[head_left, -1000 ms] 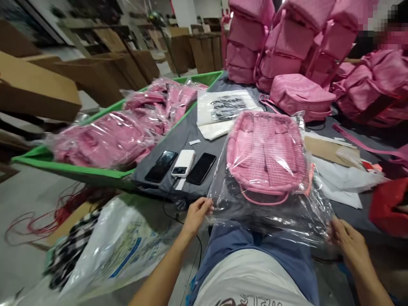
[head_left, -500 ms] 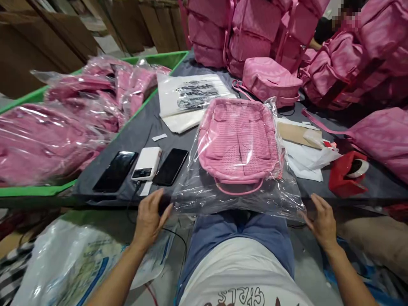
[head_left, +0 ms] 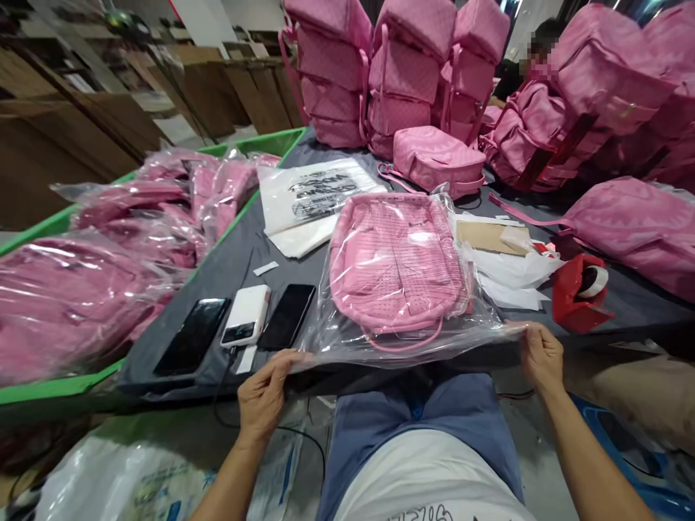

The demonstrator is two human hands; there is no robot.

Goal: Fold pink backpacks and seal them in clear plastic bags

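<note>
A pink backpack (head_left: 399, 264) lies flat inside a clear plastic bag (head_left: 331, 334), its handle loop toward me. My left hand (head_left: 266, 391) pinches the near left corner of the bag's edge. On the opposite side my right hand (head_left: 543, 356) pinches the near right corner. Between the two hands the edge is pulled fairly straight along the table's front. To the left of the bag lie a black phone (head_left: 287, 316), a white power bank (head_left: 246, 316) with a cable, and another dark phone (head_left: 192, 336).
A green-edged bin (head_left: 103, 376) at left holds several bagged pink backpacks. Printed white plastic bags (head_left: 309, 195) lie behind the phones. A red tape dispenser (head_left: 578, 297) and papers (head_left: 504, 275) sit at right. Pink backpacks (head_left: 402, 72) are stacked at the back, near another person.
Both hands have closed on the bag's near corners from an open position beside them. The bag's near edge is now lifted and drawn straighter. The view has tilted upward.
</note>
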